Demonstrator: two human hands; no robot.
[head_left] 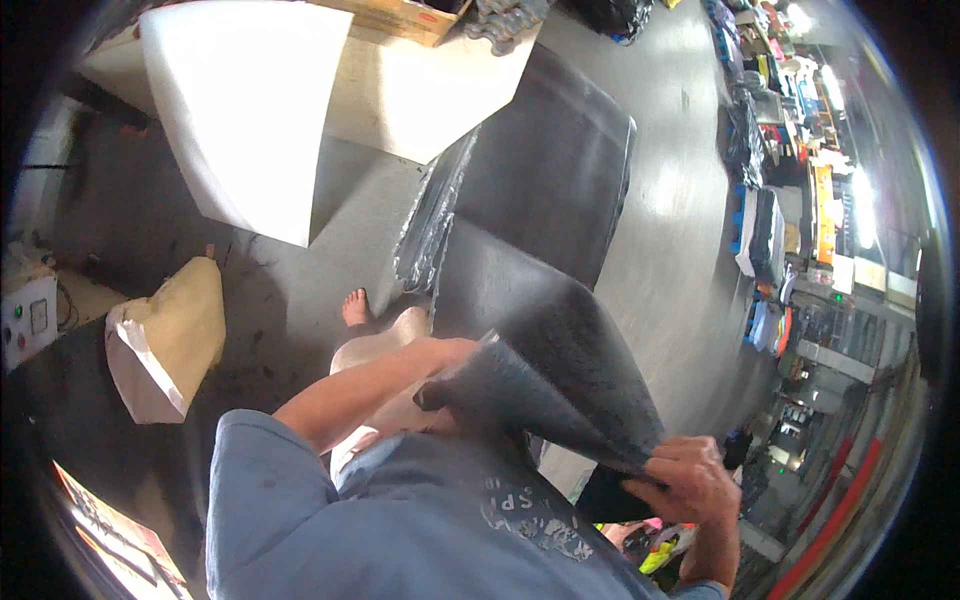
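A large, flexible black sheet [540, 290] is lifted and bent across the front of my body. My right hand [690, 480] is closed on its near right corner. At the sheet's left end, my left hand [458, 350] grips the edge close to my waist, its fingers mostly hidden by the sheet. Beyond it lies a stack of similar black sheets [550, 150], with shiny, uneven edges showing along its left side. The held sheet's far part overlaps this stack.
A white board [250, 110] juts from a table [430, 90] at the upper left, where a cardboard box [420, 18] stands. A tan paper sack [170, 340] sits on the left floor, near a control box [30, 320]. Loaded pallets [755, 235] line the right.
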